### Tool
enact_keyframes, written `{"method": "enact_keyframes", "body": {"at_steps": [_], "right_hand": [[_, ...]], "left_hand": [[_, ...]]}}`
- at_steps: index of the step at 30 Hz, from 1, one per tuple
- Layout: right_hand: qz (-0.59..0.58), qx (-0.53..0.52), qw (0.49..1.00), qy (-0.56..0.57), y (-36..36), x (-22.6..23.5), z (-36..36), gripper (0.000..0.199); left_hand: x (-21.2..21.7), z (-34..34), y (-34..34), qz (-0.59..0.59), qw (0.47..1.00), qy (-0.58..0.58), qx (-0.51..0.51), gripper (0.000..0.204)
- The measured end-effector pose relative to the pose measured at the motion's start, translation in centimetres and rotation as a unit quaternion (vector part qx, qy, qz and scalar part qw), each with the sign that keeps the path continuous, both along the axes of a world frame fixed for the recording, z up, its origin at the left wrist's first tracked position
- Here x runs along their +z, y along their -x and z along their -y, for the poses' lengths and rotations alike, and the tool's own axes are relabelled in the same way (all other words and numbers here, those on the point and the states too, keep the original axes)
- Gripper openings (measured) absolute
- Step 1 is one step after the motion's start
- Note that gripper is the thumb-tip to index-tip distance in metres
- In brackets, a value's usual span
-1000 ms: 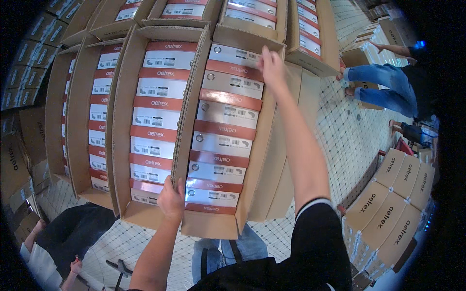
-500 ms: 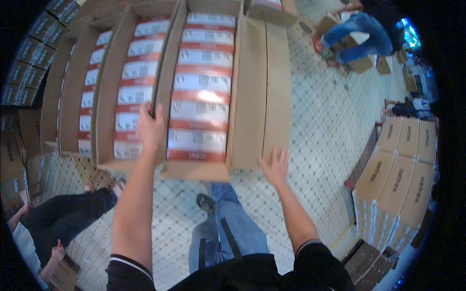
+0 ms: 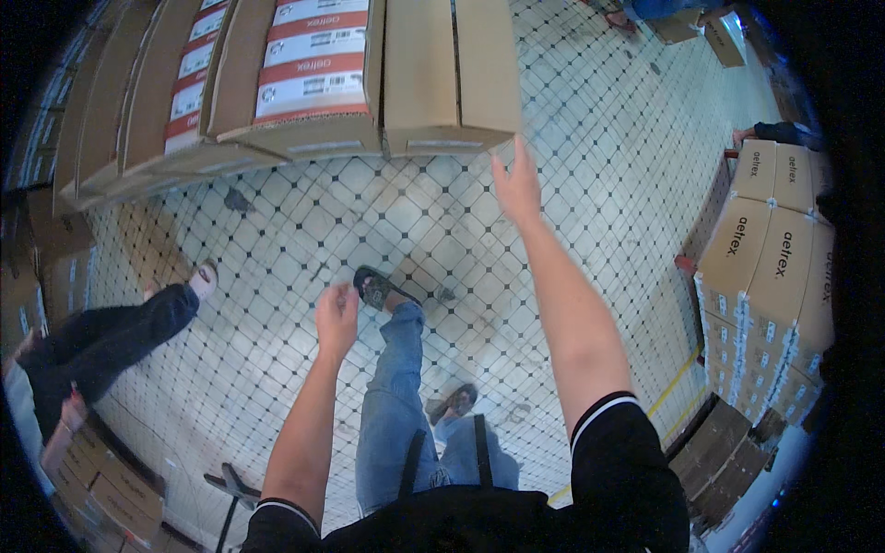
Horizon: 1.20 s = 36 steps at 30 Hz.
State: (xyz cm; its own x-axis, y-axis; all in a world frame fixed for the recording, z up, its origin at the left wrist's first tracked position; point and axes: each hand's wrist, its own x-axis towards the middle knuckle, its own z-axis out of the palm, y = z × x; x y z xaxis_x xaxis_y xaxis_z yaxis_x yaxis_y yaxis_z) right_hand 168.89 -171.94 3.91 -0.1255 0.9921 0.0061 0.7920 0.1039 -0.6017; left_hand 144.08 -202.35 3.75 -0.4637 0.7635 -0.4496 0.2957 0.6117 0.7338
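Observation:
My right hand (image 3: 518,184) reaches up to the near right corner of a closed brown carton (image 3: 433,64). Its fingers are apart, with the tips at that corner; whether they press on it is hard to tell. My left hand (image 3: 337,318) hangs over the floor with its fingers curled in, and nothing shows in it. Left of the closed carton stands an open carton (image 3: 235,101) lined with white-and-orange boxes (image 3: 318,44). Another open carton (image 3: 138,120) beside it also holds such boxes (image 3: 195,60).
A stack of brown cartons (image 3: 761,230) stands on the right, with a red-edged cart (image 3: 685,264) beside it. A person in dark trousers (image 3: 129,336) is at the left. More cartons (image 3: 115,498) lie at the lower left. The tiled floor (image 3: 277,240) runs between them.
My left hand has left the open cartons' edges and dropped back toward me. My right hand stays by the closed carton's near corner. The carton row now sits farther up and left in view.

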Motion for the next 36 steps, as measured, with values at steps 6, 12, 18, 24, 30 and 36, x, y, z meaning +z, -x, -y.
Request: {"method": "enact_keyframes", "body": {"at_steps": [6,12,18,24,30,36], "right_hand": [[0.129,0.234,0.854,0.447,-15.0,-10.6,32.3,0.056],[0.211,0.023,0.879,0.428,-37.9,-11.4,65.2,0.028],[0.364,0.124,0.771,0.508,-52.1,-10.4,78.8,0.019],[0.065,-0.119,0.929,0.345,-39.6,-13.2,62.6,0.035],[-0.004,0.007,0.940,0.341,-19.3,-9.2,39.3,0.052],[0.040,0.057,0.987,0.143,-6.7,-3.4,20.0,0.056]], "left_hand": [[-8.2,29.5,-4.7,-0.018,0.942,0.334,0.004,0.045],[-9.4,42.7,-11.9,0.103,0.920,0.336,0.173,0.035],[-8.8,36.6,-15.1,0.090,0.957,0.239,0.140,0.033],[-8.5,24.3,-13.5,0.119,0.987,0.084,0.071,0.035],[-7.8,19.5,-10.8,0.086,0.992,0.057,0.067,0.037],[-2.9,16.0,-9.7,0.027,0.989,0.132,-0.060,0.031]]}}
